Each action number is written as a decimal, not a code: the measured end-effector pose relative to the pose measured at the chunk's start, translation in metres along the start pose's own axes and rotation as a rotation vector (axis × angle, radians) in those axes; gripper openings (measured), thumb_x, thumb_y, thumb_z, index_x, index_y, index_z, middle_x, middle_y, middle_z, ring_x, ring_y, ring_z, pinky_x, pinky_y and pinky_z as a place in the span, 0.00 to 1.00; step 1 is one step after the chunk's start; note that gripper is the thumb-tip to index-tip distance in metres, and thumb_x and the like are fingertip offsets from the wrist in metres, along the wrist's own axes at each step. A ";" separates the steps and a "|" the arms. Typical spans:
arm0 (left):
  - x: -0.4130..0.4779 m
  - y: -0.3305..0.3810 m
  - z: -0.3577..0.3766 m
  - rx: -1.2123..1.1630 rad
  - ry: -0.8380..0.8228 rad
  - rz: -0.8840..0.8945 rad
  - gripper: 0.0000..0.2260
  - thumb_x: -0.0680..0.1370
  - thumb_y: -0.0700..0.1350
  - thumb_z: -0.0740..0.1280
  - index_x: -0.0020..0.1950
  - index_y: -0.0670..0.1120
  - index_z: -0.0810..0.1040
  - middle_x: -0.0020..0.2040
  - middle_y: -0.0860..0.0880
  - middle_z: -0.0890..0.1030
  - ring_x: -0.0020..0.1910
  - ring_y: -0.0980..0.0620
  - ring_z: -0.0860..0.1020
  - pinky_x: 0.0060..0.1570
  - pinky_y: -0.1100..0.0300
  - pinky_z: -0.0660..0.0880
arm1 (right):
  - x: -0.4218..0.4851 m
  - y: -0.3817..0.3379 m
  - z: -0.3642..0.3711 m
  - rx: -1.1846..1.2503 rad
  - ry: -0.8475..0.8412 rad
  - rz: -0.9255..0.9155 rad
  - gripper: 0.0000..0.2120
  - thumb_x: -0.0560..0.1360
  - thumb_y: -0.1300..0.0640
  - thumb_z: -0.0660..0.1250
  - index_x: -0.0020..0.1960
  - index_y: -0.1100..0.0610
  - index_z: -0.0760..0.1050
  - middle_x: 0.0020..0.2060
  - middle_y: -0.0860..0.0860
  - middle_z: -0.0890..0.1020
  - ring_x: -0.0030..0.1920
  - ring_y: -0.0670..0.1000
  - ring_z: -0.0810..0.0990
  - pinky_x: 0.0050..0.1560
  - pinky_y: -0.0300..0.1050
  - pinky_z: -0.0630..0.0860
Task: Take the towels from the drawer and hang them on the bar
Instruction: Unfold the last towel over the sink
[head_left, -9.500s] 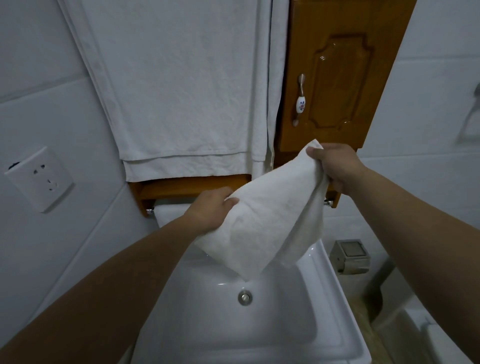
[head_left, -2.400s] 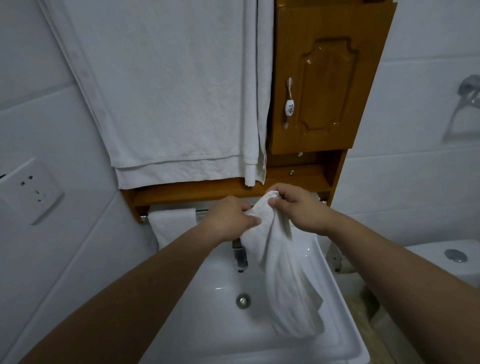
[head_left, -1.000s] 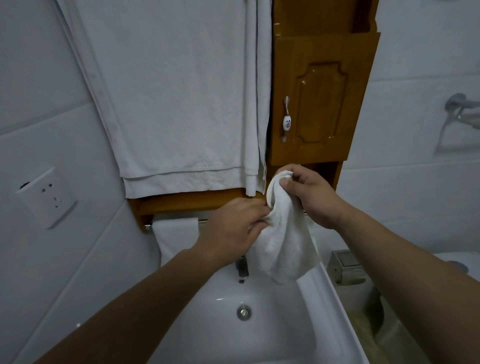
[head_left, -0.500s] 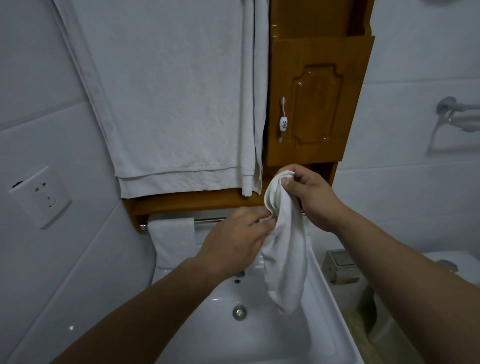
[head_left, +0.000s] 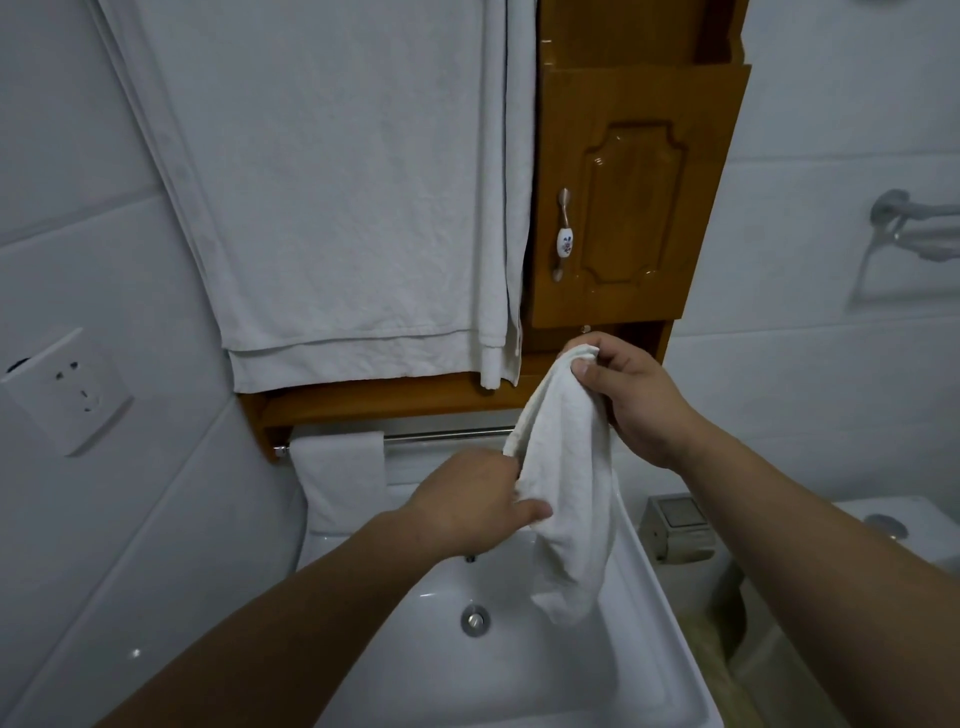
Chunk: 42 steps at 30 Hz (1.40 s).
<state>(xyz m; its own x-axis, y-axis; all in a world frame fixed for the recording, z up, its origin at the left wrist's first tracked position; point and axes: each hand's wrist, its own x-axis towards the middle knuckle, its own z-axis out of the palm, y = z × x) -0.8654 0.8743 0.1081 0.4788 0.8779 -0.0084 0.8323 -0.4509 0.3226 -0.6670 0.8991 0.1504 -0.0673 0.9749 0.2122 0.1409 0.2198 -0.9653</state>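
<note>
Your right hand (head_left: 631, 400) is pinching the top of the small white towel (head_left: 569, 499), and your left hand (head_left: 467, 504) is holding its side, so the towel is hanging bunched up over the sink (head_left: 519, 686), near the bar (head_left: 447, 433). If one hand is letting go too soon, the towel could be dropping into the sink, or going on the bar all crumpled.
</note>
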 end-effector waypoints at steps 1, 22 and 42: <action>0.000 -0.002 -0.003 -0.010 -0.002 -0.014 0.21 0.77 0.63 0.65 0.60 0.48 0.78 0.49 0.51 0.81 0.44 0.53 0.77 0.46 0.59 0.75 | 0.000 0.002 -0.002 -0.008 0.018 0.006 0.11 0.82 0.58 0.62 0.49 0.46 0.81 0.46 0.45 0.83 0.54 0.54 0.80 0.59 0.54 0.77; 0.009 -0.025 -0.072 0.178 0.175 0.205 0.13 0.79 0.61 0.62 0.39 0.57 0.66 0.35 0.59 0.71 0.37 0.56 0.72 0.36 0.59 0.65 | 0.009 0.024 -0.008 -0.278 0.213 0.091 0.11 0.83 0.51 0.59 0.62 0.49 0.76 0.56 0.46 0.81 0.56 0.51 0.79 0.58 0.50 0.77; 0.032 -0.034 -0.077 -1.032 0.435 -0.227 0.10 0.71 0.39 0.77 0.51 0.46 0.84 0.46 0.51 0.87 0.46 0.51 0.85 0.51 0.52 0.81 | 0.023 -0.008 -0.008 -0.315 0.268 -0.013 0.12 0.83 0.50 0.60 0.64 0.49 0.76 0.54 0.43 0.79 0.52 0.44 0.76 0.53 0.42 0.72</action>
<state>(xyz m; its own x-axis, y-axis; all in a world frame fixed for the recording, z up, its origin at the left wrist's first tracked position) -0.8999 0.9301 0.1695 0.0421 0.9944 0.0974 0.1645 -0.1031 0.9810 -0.6621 0.9205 0.1641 0.1832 0.9374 0.2961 0.4399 0.1912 -0.8775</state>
